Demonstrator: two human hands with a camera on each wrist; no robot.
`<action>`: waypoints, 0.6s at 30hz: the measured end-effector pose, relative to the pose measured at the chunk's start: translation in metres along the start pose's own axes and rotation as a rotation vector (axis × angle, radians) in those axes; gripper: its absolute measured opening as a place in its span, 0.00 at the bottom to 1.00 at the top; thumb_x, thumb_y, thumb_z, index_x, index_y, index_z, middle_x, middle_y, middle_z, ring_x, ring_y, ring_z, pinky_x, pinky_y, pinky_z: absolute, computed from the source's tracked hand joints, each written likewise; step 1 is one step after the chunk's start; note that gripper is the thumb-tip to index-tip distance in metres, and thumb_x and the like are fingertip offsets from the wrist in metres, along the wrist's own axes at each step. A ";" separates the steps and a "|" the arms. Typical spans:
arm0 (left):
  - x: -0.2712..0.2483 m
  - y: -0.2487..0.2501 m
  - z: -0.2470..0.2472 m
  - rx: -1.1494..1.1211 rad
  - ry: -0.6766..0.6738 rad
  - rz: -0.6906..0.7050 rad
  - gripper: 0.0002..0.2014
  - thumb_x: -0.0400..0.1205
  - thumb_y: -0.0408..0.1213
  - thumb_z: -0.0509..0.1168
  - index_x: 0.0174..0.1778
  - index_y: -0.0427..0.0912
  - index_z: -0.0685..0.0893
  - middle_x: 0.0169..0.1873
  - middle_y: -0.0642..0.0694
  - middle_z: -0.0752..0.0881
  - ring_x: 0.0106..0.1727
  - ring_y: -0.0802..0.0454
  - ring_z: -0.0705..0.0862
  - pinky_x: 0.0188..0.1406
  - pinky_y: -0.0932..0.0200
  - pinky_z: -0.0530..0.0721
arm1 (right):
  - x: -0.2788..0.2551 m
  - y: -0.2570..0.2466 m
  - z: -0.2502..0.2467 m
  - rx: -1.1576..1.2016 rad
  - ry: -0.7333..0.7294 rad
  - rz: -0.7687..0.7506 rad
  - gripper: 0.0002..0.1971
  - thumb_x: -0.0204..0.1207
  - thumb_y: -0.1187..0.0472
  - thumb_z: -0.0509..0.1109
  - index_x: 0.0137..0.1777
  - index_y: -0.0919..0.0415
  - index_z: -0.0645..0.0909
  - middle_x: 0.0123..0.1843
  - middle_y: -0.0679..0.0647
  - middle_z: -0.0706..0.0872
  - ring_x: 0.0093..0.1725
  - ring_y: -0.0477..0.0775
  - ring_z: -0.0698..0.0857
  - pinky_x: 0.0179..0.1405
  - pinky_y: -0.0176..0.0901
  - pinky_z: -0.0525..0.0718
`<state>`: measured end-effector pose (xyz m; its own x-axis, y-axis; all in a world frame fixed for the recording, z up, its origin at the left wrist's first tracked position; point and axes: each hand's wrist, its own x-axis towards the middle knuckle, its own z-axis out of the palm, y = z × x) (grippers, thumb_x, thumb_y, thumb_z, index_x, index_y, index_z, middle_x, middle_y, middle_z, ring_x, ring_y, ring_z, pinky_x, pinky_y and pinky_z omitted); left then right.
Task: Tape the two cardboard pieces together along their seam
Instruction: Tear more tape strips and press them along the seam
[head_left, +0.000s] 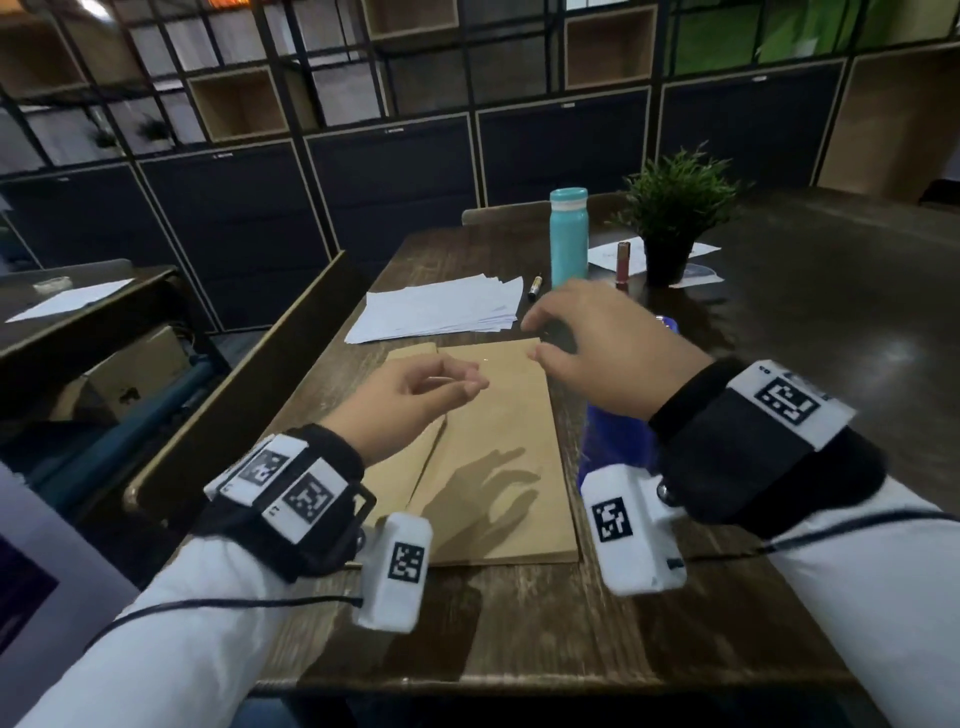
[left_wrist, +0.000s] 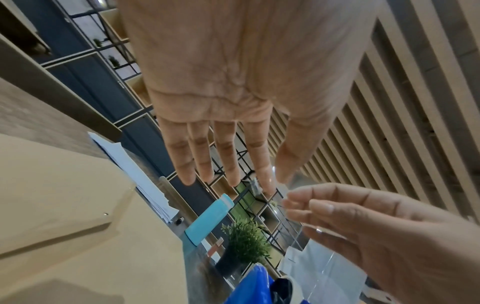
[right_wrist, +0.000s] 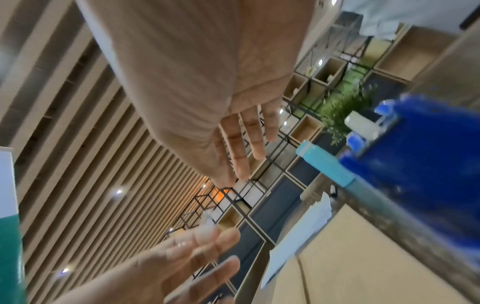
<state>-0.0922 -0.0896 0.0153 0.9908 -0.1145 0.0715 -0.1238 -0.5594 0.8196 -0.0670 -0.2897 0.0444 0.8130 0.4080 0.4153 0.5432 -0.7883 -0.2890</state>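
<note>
Two tan cardboard pieces lie on the wooden table (head_left: 519, 623). The wider right piece (head_left: 498, 457) overlaps the narrower left piece (head_left: 400, 467). My left hand (head_left: 470, 382) hovers over their far part, its thumb and forefinger pinching the end of a clear tape strip (left_wrist: 294, 226). The strip is nearly invisible in the head view. My right hand (head_left: 535, 338) hangs above the cardboard's far right corner with fingers spread, holding nothing. A blue tape dispenser (head_left: 618, 441) stands right of the cardboard, partly hidden by my right wrist. It also shows in the right wrist view (right_wrist: 415, 164).
Beyond the cardboard lies a stack of white papers (head_left: 441, 309) and a marker (head_left: 535, 287). A teal bottle (head_left: 569, 239), a red tube (head_left: 623, 265) and a potted plant (head_left: 675, 208) stand further back. A wooden partition (head_left: 249, 374) runs along the table's left edge.
</note>
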 end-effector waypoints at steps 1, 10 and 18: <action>-0.003 -0.003 -0.004 -0.033 0.014 0.004 0.05 0.81 0.41 0.66 0.49 0.51 0.87 0.64 0.58 0.83 0.63 0.60 0.82 0.73 0.46 0.74 | 0.001 -0.005 0.006 0.049 -0.017 -0.007 0.13 0.80 0.54 0.65 0.63 0.53 0.81 0.63 0.51 0.81 0.64 0.50 0.78 0.65 0.44 0.76; -0.019 -0.019 -0.013 -0.082 0.041 0.034 0.12 0.73 0.49 0.65 0.51 0.65 0.86 0.64 0.62 0.83 0.72 0.57 0.75 0.76 0.39 0.68 | 0.014 -0.029 0.038 0.499 -0.139 0.126 0.10 0.81 0.54 0.65 0.56 0.55 0.85 0.51 0.44 0.85 0.47 0.38 0.81 0.43 0.31 0.76; -0.023 -0.025 -0.017 -0.063 0.047 0.039 0.12 0.75 0.48 0.64 0.51 0.65 0.86 0.63 0.61 0.84 0.71 0.57 0.76 0.76 0.39 0.68 | 0.023 -0.040 0.048 0.579 -0.077 0.099 0.05 0.78 0.58 0.69 0.45 0.54 0.86 0.46 0.42 0.86 0.41 0.36 0.79 0.43 0.37 0.73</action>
<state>-0.1108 -0.0591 0.0033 0.9869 -0.0960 0.1296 -0.1605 -0.5021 0.8498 -0.0598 -0.2265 0.0243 0.8666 0.3947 0.3053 0.4727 -0.4534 -0.7556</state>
